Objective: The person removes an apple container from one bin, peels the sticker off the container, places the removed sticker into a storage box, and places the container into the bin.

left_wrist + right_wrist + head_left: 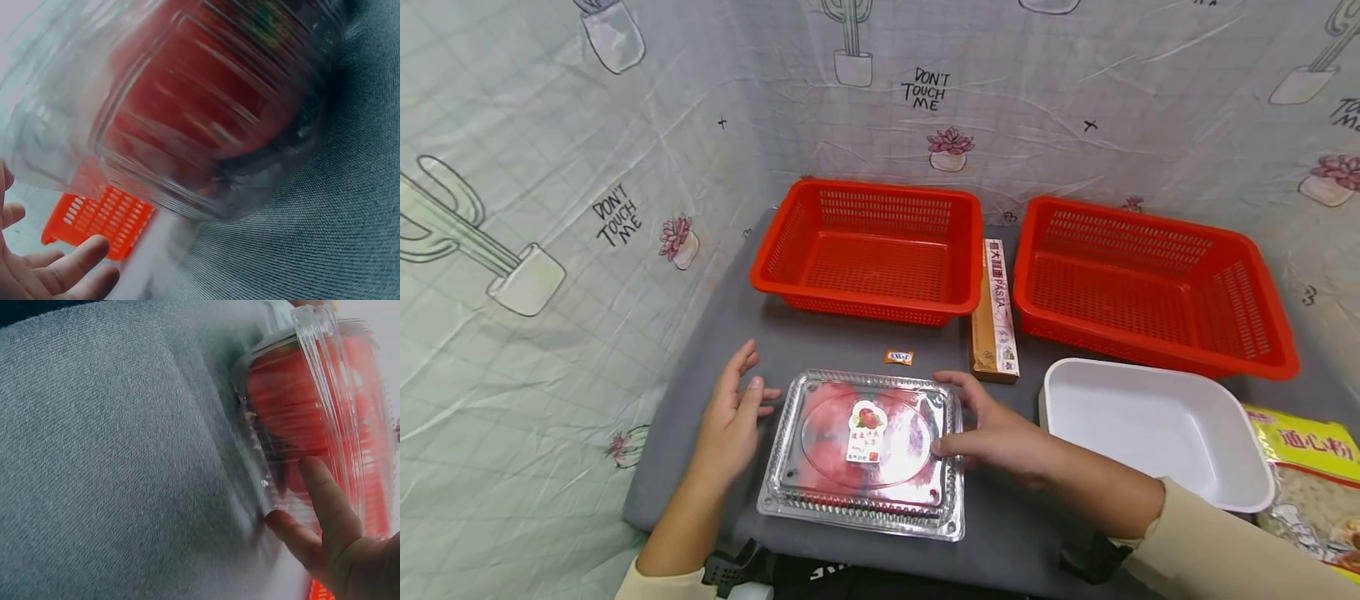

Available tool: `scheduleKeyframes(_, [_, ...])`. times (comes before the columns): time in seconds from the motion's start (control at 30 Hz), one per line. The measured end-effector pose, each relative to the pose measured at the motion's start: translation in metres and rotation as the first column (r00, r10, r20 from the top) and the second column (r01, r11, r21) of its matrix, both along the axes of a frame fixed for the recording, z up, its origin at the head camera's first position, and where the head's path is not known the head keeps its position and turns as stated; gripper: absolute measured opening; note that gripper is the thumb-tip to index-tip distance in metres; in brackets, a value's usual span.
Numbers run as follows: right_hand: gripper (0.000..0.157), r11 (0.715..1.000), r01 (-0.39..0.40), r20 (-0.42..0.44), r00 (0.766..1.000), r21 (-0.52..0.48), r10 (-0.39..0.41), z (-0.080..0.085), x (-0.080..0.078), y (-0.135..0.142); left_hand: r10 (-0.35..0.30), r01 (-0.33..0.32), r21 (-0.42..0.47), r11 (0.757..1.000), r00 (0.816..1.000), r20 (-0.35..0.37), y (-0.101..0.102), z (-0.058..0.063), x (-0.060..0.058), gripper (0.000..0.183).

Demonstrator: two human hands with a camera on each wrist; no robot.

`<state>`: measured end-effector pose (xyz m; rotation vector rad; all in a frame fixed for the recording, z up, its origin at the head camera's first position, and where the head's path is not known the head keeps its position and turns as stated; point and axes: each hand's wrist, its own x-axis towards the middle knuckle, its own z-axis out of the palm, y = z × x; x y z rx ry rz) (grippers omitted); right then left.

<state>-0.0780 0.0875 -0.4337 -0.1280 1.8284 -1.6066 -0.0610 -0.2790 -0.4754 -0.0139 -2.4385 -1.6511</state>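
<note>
The clear box (pixel 831 458) sits flat on the table (pixel 820 342), low in the middle of the frame. It looks light; the thin, slick plastic may bend if squeezed, so hold it low on both short ends. Its long way runs left to right, and the label's (pixel 866 432) top points up the frame. The left grip (pixel 736 421) is spread, just beside it; the right grip (pixel 992 429) touches the right end, fingers apart, not wrapped round.

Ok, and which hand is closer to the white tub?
The right hand: it is at the right side of the clear plastic box, just left of the tub. The left hand is beyond the box's left side, farther from the tub.
</note>
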Motion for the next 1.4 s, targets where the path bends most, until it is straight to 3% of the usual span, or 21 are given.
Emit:
scheduleKeyframes(0.33, [0.097,0.999,-0.049,-0.085,0.995,-0.011,0.048,-0.008,0.000,0.010,0.001,-0.001,-0.010,1.000,1.000,0.019,0.000,-0.001,0.002,0.055])
scheduleKeyframes(0.43, [0.095,0.997,-0.063,-0.141,0.988,0.050,0.070,-0.009,0.000,0.013,-0.003,0.003,-0.007,1.000,1.000,0.016,-0.001,0.000,0.002,0.055])
scheduleKeyframes(0.57, [0.092,0.986,-0.064,-0.274,0.956,0.155,0.105,-0.007,-0.001,0.018,-0.033,0.033,-0.012,0.999,0.999,0.002,-0.002,0.001,0.002,0.056])
scheduleKeyframes(0.73, [0.088,0.984,-0.038,-0.406,0.908,0.171,0.106,-0.002,0.004,0.022,-0.100,0.099,-0.040,0.994,0.995,-0.021,-0.004,0.005,0.004,0.058])
scheduleKeyframes(0.83, [0.087,0.983,-0.015,-0.510,0.854,0.183,0.108,-0.001,0.009,0.024,-0.128,0.124,-0.082,0.989,0.991,-0.045,-0.005,0.007,0.008,0.059])
scheduleKeyframes(1.03, [0.092,0.966,0.042,-0.690,0.708,0.255,0.151,0.001,0.016,0.026,-0.204,0.181,-0.183,0.966,0.972,-0.119,-0.009,0.006,0.017,0.068])
scheduleKeyframes(1.17, [0.096,0.949,0.074,-0.760,0.619,0.308,0.198,0.003,0.019,0.026,-0.248,0.207,-0.261,0.943,0.959,-0.135,-0.008,0.009,0.023,0.072])
scheduleKeyframes(1.4, [0.101,0.919,0.143,-0.836,0.485,0.366,0.258,0.008,0.025,0.026,-0.309,0.250,-0.352,0.902,0.943,-0.121,-0.002,0.018,0.027,0.079])
